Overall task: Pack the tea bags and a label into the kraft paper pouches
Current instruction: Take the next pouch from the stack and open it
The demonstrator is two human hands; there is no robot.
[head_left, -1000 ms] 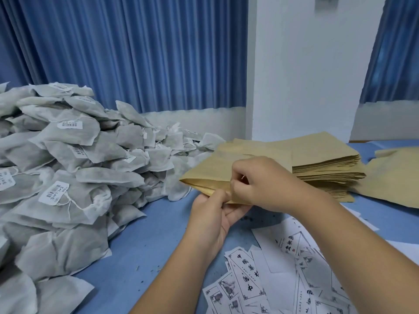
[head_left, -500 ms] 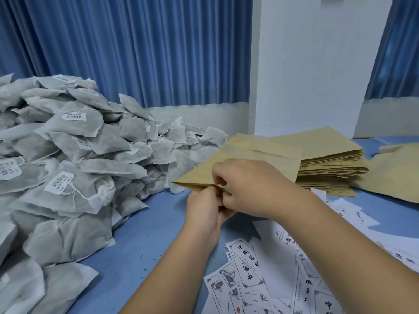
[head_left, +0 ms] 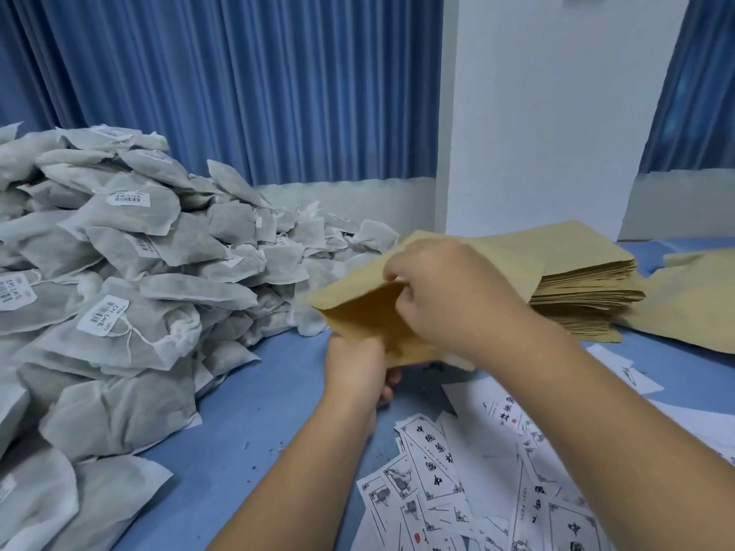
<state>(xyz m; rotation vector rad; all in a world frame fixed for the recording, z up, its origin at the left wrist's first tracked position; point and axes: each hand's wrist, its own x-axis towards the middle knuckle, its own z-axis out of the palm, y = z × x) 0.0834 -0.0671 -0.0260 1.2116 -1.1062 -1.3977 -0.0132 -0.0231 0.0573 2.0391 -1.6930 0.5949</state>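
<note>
Pointing: the kraft paper pouch (head_left: 358,312) has its mouth turned left and toward the person; its long axis runs from there back and to the right, toward the stack of pouches (head_left: 588,288)
Pouch place: held in the air just above the blue table (head_left: 258,411), between the tea bags (head_left: 139,272) and the stack, beyond the labels (head_left: 429,471)
Mouth: parted, the darker inside showing
Left hand (head_left: 356,367): below the pouch, fingers curled round the lower lip of the mouth, grasping it
Right hand (head_left: 449,296): above, fingers and thumb pinching the upper lip, which is raised apart from the lower one
Tea bags: a tall grey heap on the left of the table, several with white barcode tags on strings
Labels: white printed slips scattered on the near table, partly under the right forearm
Stack: lying flat behind the right hand, with a loose pouch (head_left: 696,304) just to its right
Backdrop: blue curtain (head_left: 238,93) and a white wall (head_left: 557,113)
</note>
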